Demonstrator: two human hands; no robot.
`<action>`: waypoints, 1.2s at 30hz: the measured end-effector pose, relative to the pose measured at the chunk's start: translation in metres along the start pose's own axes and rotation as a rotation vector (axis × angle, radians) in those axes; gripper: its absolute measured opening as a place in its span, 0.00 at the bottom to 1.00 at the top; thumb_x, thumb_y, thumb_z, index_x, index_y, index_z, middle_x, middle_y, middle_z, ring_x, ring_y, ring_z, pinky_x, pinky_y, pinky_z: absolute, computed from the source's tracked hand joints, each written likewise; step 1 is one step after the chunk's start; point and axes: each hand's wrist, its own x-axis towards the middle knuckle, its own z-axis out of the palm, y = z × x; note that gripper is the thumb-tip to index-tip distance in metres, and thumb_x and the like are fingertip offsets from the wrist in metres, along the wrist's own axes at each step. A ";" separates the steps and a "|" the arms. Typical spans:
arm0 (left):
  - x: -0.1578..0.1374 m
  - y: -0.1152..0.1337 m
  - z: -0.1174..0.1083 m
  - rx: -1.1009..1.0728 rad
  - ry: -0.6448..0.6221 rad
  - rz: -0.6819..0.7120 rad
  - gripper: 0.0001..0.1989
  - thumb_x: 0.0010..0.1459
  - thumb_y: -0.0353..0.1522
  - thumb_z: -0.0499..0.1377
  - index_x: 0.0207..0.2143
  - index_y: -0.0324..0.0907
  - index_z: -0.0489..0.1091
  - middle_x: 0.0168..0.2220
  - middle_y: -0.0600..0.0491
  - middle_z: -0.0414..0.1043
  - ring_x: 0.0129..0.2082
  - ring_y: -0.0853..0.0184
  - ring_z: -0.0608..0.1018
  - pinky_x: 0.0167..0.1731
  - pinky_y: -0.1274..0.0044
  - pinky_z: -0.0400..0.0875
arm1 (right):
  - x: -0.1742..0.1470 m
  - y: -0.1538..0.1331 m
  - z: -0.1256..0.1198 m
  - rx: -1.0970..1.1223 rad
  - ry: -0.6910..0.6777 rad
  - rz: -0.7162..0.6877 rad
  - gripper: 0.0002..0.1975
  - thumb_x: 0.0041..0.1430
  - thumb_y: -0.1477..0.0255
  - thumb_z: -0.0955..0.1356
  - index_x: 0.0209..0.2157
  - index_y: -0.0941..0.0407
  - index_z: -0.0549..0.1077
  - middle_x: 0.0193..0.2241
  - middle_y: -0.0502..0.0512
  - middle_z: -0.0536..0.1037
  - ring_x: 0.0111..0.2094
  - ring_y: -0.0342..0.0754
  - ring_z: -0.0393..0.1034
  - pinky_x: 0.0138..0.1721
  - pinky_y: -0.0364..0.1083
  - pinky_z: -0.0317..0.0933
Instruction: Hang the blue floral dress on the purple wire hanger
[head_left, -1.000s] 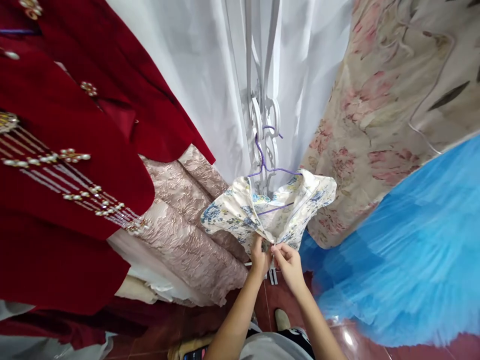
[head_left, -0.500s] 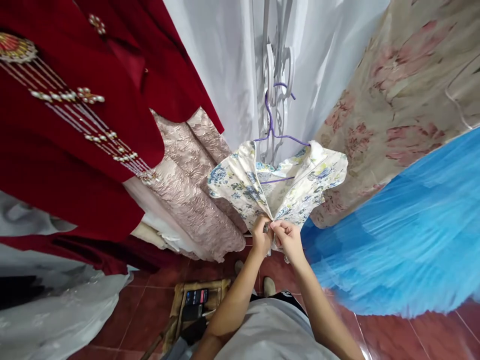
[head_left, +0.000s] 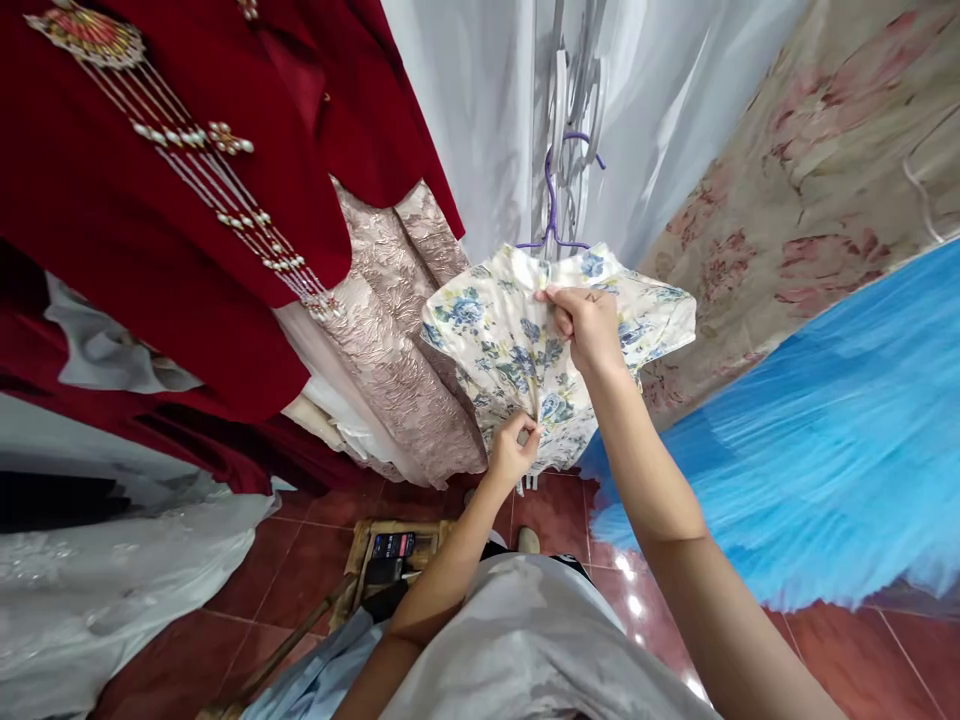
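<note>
Pale grey top (head_left: 525,640), dark bottoms (head_left: 571,567), beige shoe (head_left: 528,540)

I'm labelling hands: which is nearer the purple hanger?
Right. The right hand is close below the purple hanger; the left hand is farther down the floral garment.

White drapery (head_left: 472,130) is hanging across the back, with deep red garments (head_left: 150,280) lining the left and gauzy blue fabric (head_left: 810,450) spreading on the right. Glossy reddish tiles (head_left: 300,550) are covering the floor (head_left: 840,650), pale joints (head_left: 904,648) running between them and bright spots of light (head_left: 634,605) gleaming. A low wooden piece of furniture (head_left: 429,543) is standing left of centre.
</note>
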 end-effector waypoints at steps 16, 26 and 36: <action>0.184 0.109 -0.085 0.323 -0.038 0.694 0.13 0.73 0.35 0.50 0.48 0.42 0.73 0.46 0.48 0.75 0.47 0.63 0.78 0.48 0.69 0.74 | -0.019 -0.012 -0.009 -0.201 -0.056 -0.069 0.13 0.59 0.69 0.69 0.21 0.55 0.72 0.09 0.43 0.61 0.12 0.39 0.50 0.18 0.43 0.46; 0.229 0.112 -0.132 0.138 0.225 0.487 0.16 0.69 0.43 0.56 0.37 0.39 0.70 0.39 0.51 0.69 0.48 0.60 0.77 0.50 0.64 0.71 | -0.043 0.064 -0.019 -0.333 -0.061 0.112 0.12 0.52 0.64 0.69 0.22 0.57 0.74 0.11 0.42 0.61 0.15 0.40 0.51 0.19 0.42 0.44; 0.196 -0.014 -0.205 -0.525 0.592 -0.144 0.21 0.65 0.47 0.61 0.29 0.41 0.60 0.23 0.62 0.61 0.22 0.78 0.63 0.24 0.80 0.58 | -0.126 0.116 -0.038 -0.165 -0.158 0.338 0.14 0.55 0.59 0.70 0.30 0.56 0.75 0.12 0.43 0.65 0.15 0.42 0.54 0.20 0.42 0.49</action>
